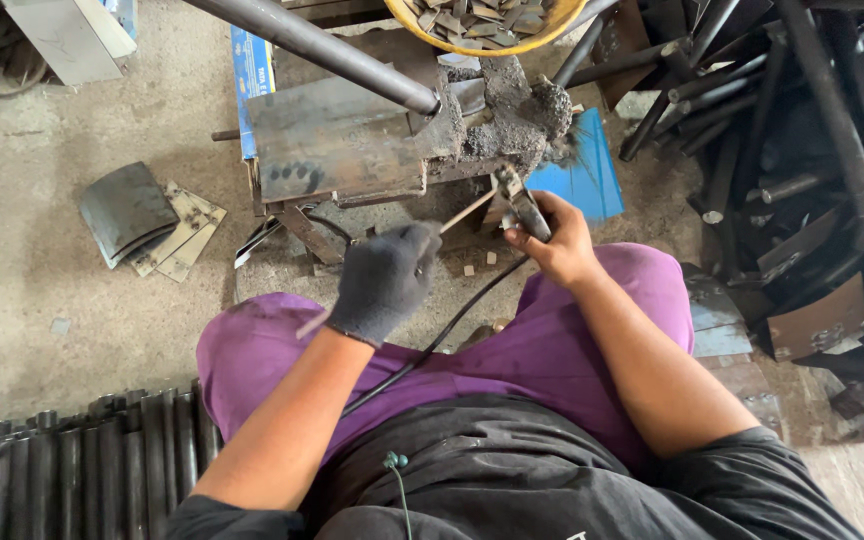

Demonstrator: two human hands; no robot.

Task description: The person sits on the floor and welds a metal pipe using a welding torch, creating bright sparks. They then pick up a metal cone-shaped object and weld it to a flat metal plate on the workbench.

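Observation:
My left hand [384, 280], in a dark grey glove, is closed on a thin welding rod [467, 212] that slants up to the right. The rod's far tip meets the jaws of a metal electrode holder [519, 203], which my bare right hand [554, 243] grips by its handle. A black cable [452, 325] runs from the holder down across my purple trousers. Both hands hover just in front of a small rusty steel work stand [337, 140].
A long steel pipe [322, 48] lies across the stand, beside slag-crusted metal [512, 115]. A yellow basin of small metal pieces [482, 22] sits behind. Dark rods pile at right [812, 120], tubes at lower left [62, 465], curved plates [127, 210] on the concrete floor.

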